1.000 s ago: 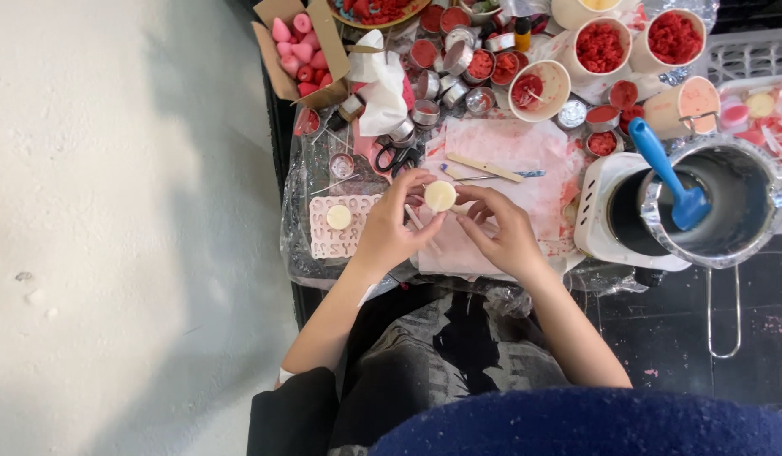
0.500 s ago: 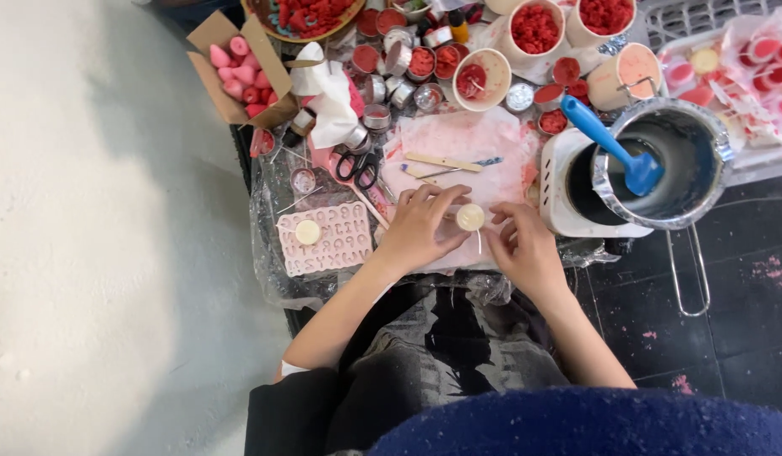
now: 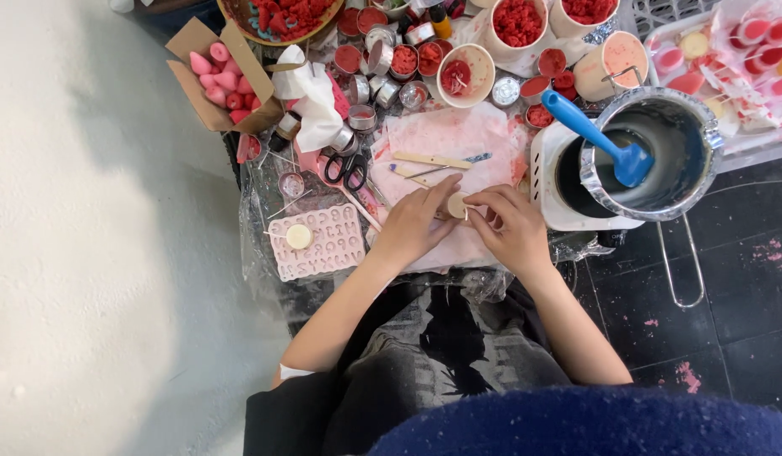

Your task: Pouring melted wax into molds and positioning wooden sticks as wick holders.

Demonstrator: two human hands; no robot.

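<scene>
While both hands pinch one cream disc (image 3: 456, 205) over the pink sheet (image 3: 446, 139), left hand (image 3: 410, 226) and right hand (image 3: 511, 229) have fingers closed on its edges; scissors (image 3: 345, 170), letter mould (image 3: 317, 241) at left, pot (image 3: 653, 154) with blue spatula (image 3: 595, 137) at right, nothing blocking

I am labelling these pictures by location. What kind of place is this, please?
Probably a home craft space for wax or candle making: a metal pot with a blue spatula on a white heater, a pink letter mould, and small tins of red wax.
</scene>
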